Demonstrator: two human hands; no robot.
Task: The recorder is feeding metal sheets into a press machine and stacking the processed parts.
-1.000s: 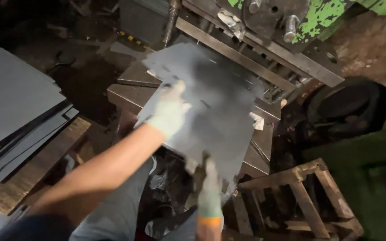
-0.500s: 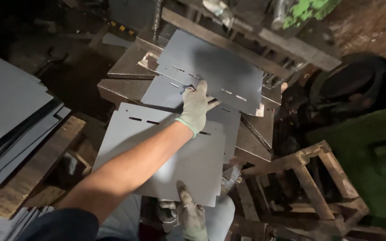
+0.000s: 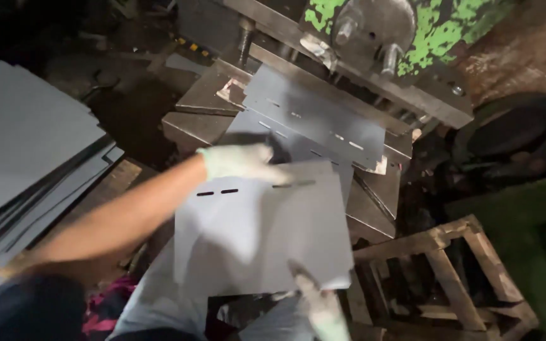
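A grey metal sheet (image 3: 266,233) with short slots near its far edge is held flat above my lap. My gloved left hand (image 3: 241,163) grips its far edge at the slots. At the sheet's near edge, my gloved right hand (image 3: 320,303) holds it from below. Another slotted grey sheet (image 3: 314,117) lies on the steel bed (image 3: 200,123) of the press, under the green and grey press head (image 3: 374,25).
A stack of plain grey sheets (image 3: 26,158) rests on a wooden plank (image 3: 112,186) at the left. A wooden frame (image 3: 456,271) stands at the lower right. A dark tyre-like ring (image 3: 519,139) lies at the right.
The sheet in my hands has come off the press bed toward me and to the right. My left hand slid back from the bed to the sheet's far edge.
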